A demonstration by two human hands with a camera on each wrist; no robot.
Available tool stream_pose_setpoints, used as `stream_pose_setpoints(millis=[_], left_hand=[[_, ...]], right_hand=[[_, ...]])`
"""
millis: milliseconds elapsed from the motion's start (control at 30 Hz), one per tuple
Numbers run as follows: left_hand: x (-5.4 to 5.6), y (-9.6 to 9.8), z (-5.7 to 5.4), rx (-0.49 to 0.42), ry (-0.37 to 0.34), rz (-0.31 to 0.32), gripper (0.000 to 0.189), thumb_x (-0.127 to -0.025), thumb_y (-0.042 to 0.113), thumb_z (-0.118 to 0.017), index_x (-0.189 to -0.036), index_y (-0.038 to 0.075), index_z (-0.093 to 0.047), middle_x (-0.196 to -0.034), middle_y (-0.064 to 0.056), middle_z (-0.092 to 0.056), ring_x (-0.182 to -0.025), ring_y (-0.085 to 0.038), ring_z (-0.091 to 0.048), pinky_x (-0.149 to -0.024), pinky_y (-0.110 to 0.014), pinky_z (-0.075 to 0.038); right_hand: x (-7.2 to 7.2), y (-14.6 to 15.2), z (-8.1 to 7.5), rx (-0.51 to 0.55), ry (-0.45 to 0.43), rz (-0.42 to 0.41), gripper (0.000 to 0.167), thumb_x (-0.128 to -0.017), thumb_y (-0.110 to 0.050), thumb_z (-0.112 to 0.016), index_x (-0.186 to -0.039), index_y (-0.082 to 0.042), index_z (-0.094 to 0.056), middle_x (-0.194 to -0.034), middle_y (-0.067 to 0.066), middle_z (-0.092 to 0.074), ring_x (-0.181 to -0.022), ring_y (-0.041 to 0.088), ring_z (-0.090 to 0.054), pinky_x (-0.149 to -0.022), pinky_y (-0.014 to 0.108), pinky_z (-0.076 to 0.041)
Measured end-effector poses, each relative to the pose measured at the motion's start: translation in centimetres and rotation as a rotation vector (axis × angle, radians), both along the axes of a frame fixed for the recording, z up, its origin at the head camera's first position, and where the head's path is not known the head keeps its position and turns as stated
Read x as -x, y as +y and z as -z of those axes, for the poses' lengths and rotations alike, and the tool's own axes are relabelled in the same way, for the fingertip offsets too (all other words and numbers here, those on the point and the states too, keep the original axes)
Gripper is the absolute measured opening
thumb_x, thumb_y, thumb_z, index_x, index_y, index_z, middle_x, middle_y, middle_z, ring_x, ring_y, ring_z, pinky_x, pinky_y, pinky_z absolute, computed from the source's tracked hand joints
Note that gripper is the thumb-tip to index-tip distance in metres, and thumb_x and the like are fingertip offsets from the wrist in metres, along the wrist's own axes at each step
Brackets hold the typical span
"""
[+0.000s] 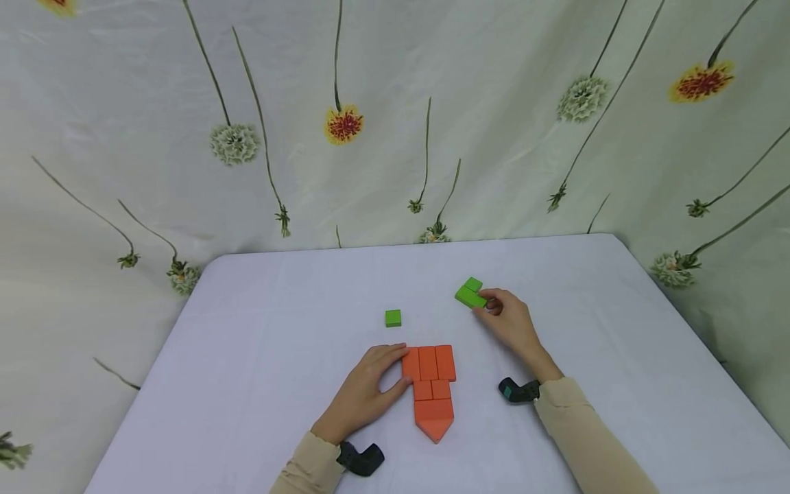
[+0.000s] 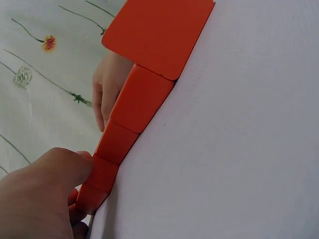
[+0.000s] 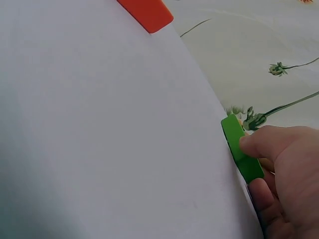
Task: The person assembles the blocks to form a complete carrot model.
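Several orange blocks (image 1: pixel 434 409) lie joined in an arrow-like shape, a row of upright rectangles on top, small pieces below and a point at the near end. My left hand (image 1: pixel 365 391) pinches the leftmost orange block (image 1: pixel 410 365) of the top row, thumb at its near end and fingers at its far end. Farther off to the right, my right hand (image 1: pixel 507 320) holds a long green block (image 1: pixel 470 297) between thumb and fingers. A small green block (image 1: pixel 474 283) sits against that block's far side. The right wrist view shows the thumb on the long green block (image 3: pixel 234 137).
A lone green block (image 1: pixel 393 318) lies beyond the orange shape, to its left. White cloth covers the table (image 1: pixel 278 329). Behind it hangs a flower-patterned curtain (image 1: pixel 382 178). Each wrist carries a black device (image 1: pixel 361 460).
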State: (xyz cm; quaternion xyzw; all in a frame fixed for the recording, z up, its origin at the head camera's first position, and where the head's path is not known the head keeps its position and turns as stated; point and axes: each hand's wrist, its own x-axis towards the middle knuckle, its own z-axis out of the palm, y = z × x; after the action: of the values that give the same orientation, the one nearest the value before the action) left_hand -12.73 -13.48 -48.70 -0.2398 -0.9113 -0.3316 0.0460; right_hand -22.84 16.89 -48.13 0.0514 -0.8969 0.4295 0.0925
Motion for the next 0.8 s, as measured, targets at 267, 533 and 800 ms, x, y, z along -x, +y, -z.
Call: stream_pose_setpoints(millis=[267,533,800], left_hand=[[0.03,-0.13,0.16,-0.013,0.003,0.001,0.055,-0.096,0.03,-0.075,-0.144,0.009,-0.059,-0.147,-0.002,-0.059,-0.14,-0.017,-0.05,-0.118,-0.038,-0.044],[0.15,-0.08,0.54,-0.007,0.025,0.006,0.054,-0.096,0.03,-0.075,-0.144,0.01,-0.06,-0.147,-0.001,-0.059,-0.139,-0.016,-0.051,-0.118,-0.038,-0.044],[0.27,-0.07,0.69,0.004,0.039,0.008,0.054,-0.096,0.031,-0.075,-0.144,0.011,-0.06,-0.148,0.0,-0.058,-0.14,-0.016,-0.051,-0.117,-0.038,-0.045]], right_hand=[[-0.26,0.06,0.57,0.061,0.057,-0.045,0.033,-0.091,-0.012,-0.078,-0.123,-0.002,-0.072,-0.108,0.016,-0.072,-0.091,0.026,-0.07,-0.082,0.029,-0.059],[-0.3,0.21,1.0,0.092,0.153,-0.111,0.031,-0.09,-0.006,-0.079,-0.12,-0.003,-0.073,-0.107,0.014,-0.072,-0.089,0.025,-0.069,-0.08,0.027,-0.061],[-0.16,-0.15,0.82,0.11,0.2,-0.251,0.028,-0.09,-0.005,-0.079,-0.118,-0.006,-0.075,-0.113,0.01,-0.072,-0.096,0.021,-0.066,-0.083,0.024,-0.061]])
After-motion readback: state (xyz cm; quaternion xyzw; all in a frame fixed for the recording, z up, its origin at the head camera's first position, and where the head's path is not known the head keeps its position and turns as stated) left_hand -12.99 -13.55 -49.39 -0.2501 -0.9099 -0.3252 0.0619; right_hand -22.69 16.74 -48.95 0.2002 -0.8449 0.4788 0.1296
